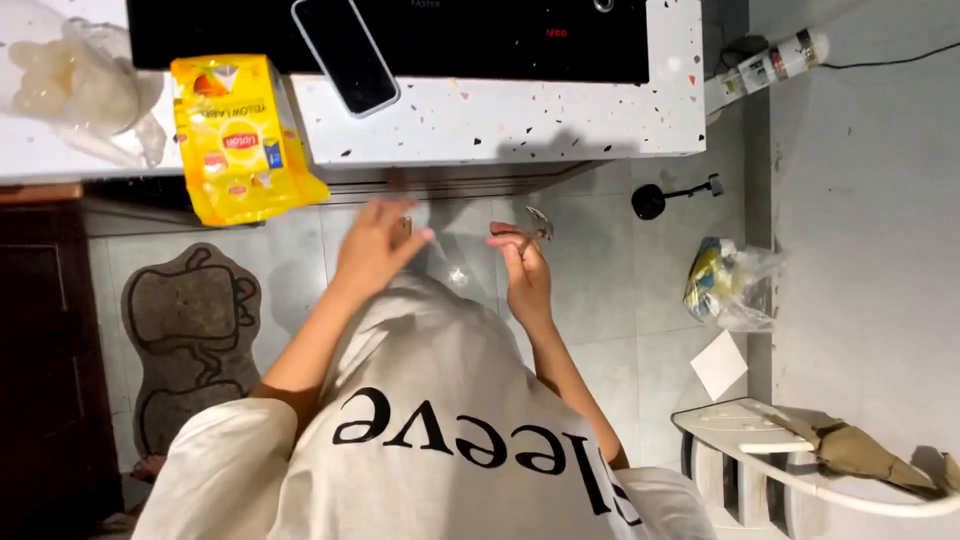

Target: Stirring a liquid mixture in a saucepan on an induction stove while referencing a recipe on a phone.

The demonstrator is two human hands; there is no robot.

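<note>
Small metal spoon (537, 228) in right hand's (527, 275) grip; left hand (372, 248) loose, below yellow packet (240, 135).

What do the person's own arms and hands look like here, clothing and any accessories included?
Both forearms are bare, and the left hand and right hand wear no gloves. No rings, watch or bracelet can be seen. Short, loose off-white sleeves of a T-shirt with large black lettering cover the upper arms.

Our left hand (375, 245) is raised before the chest with fingers spread loose and blurred. Our right hand (523, 268) is pinched closed, forearm bent up from the elbow.
</note>
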